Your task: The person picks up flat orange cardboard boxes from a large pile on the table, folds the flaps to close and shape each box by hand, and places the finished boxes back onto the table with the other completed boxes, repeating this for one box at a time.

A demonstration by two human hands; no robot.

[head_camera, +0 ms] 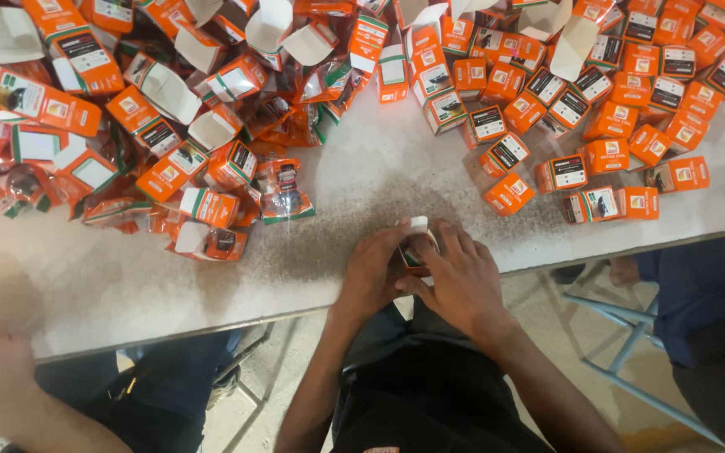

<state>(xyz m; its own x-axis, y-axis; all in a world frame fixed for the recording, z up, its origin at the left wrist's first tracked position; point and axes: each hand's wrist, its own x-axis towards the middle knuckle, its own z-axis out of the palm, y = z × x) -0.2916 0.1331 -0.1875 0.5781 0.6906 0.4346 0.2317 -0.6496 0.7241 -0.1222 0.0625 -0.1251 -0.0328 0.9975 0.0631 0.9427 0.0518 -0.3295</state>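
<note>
Hands: your left hand (pixel 371 270) and right hand (pixel 461 277) both grip the small orange carton (pixel 414 243) at the table's (pixel 127 285) near edge, so hold its white flap steady.

Dozens of orange boxes (pixel 604 156), two hands (pixel 430 273)

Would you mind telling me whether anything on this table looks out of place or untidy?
Nothing looks damaged. Left pile is a jumble of open boxes and loose sachets; right pile holds closed boxes. Both hands hold one small box.
</note>
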